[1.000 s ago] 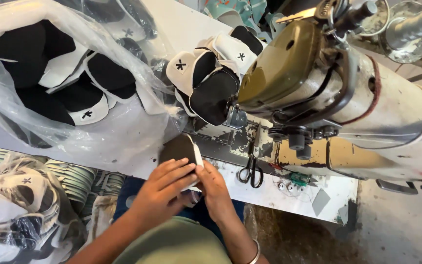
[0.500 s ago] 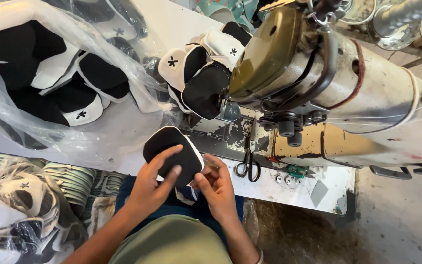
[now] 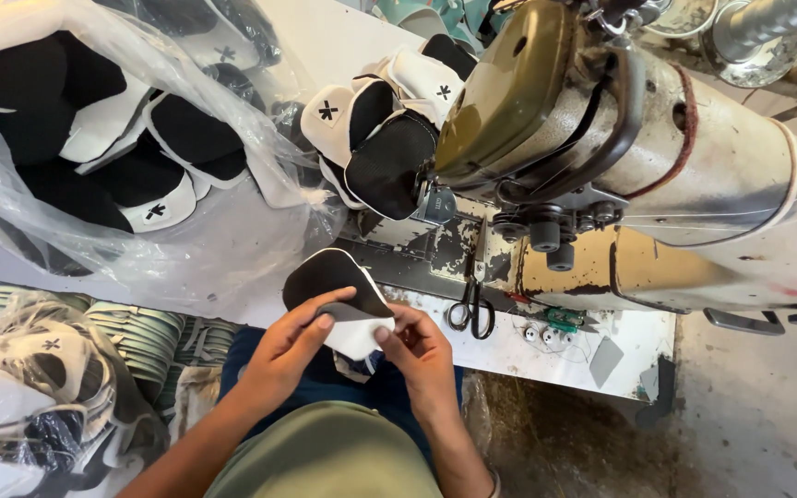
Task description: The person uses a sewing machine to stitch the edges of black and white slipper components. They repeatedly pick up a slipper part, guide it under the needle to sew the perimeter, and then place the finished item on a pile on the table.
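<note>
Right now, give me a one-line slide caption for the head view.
Both hands, left hand and right hand, hold a black-and-white fabric piece before a worn sewing machine, scissors nearby.

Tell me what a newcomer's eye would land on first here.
Low in the middle, the left hand and right hand together hold a black and white fabric piece. The worn sewing machine fills the upper right. A clear plastic bag of similar pieces lies upper left, and scissors rest below the machine.

Both hands grip blk/wht shoe piece (by sewing machine).
</note>
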